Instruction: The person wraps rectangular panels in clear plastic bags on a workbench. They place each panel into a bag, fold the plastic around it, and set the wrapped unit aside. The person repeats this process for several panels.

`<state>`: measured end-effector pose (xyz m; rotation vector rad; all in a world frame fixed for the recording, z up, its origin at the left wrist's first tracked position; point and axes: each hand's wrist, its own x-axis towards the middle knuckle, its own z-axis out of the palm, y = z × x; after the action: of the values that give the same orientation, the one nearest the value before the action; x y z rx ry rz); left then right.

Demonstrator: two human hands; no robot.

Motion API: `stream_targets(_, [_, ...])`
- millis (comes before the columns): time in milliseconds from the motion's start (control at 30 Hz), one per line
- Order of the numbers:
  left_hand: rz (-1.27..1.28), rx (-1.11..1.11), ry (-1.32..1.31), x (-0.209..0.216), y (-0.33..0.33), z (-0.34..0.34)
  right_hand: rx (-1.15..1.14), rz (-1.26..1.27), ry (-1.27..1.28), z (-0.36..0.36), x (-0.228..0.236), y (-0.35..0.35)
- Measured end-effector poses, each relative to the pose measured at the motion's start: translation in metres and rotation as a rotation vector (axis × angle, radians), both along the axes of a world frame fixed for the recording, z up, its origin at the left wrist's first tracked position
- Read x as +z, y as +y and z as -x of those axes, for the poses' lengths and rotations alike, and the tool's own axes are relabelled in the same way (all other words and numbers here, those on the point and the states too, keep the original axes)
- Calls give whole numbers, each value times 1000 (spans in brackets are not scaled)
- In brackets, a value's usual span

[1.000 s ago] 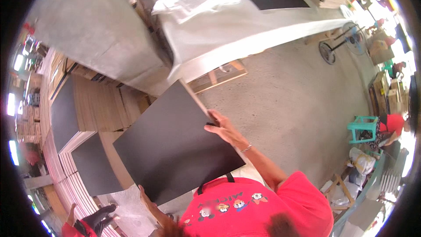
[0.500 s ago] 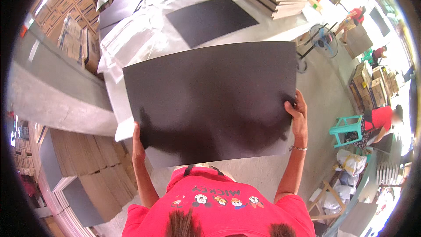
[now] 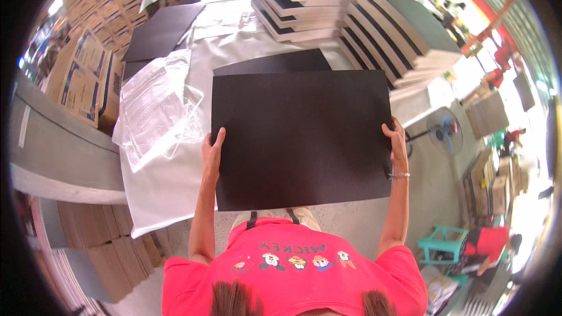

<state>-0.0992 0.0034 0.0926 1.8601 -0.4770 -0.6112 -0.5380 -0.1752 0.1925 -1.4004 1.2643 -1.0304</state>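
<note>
A flat black rectangular panel [image 3: 301, 140] is held out in front of my body by its two short sides. My left hand [image 3: 213, 152] grips its left edge, thumb on the upper face. On the opposite edge my right hand [image 3: 398, 143] closes the same way, its fingers mostly hidden behind the panel. Just beyond the far edge, a second black panel [image 3: 275, 61] lies on the white-covered table [image 3: 161, 196], partly covered from sight by the one I hold.
Clear plastic bags [image 3: 158, 105] lie on the table's left, near another dark sheet [image 3: 161, 32]. Tall stacks of panels [image 3: 304, 9] stand at the back. A grey beam [image 3: 64, 134] runs at left. A fan [image 3: 444, 131] and a seated person [image 3: 489, 246] are at right.
The held panel has levelled out, its face no longer showing the sheen and dark reflections. My left hand has moved right and up. The view has shifted, showing more of the table and stacks.
</note>
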Motion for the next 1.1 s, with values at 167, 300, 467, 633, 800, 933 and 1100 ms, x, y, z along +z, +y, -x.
stream_targets(167, [35, 7, 0, 3, -86, -16, 153, -71, 80, -36, -39, -158])
stream_targets(300, [45, 152, -350, -24, -123, -48, 170, -56, 137, -80, -58, -239])
stream_targets(467, [-338, 37, -288, -25, -153, -49, 526, -74, 355, -80, -127, -302])
stream_targets(633, [-611, 36, -326, -90, -162, -37, 379, 37, 754, -93, -196, -305])
stream_targets(800, [-566, 79, -150, -74, -183, -37, 274, -5, 661, -92, -199, -314])
stream_targets(933, [-394, -56, -131, -86, -147, -65, 395, -4, 636, -108, -182, -309])
stream_targets(1100, [93, 14, 330, -66, -65, -33, 147, 588, 911, -121, -167, -283])
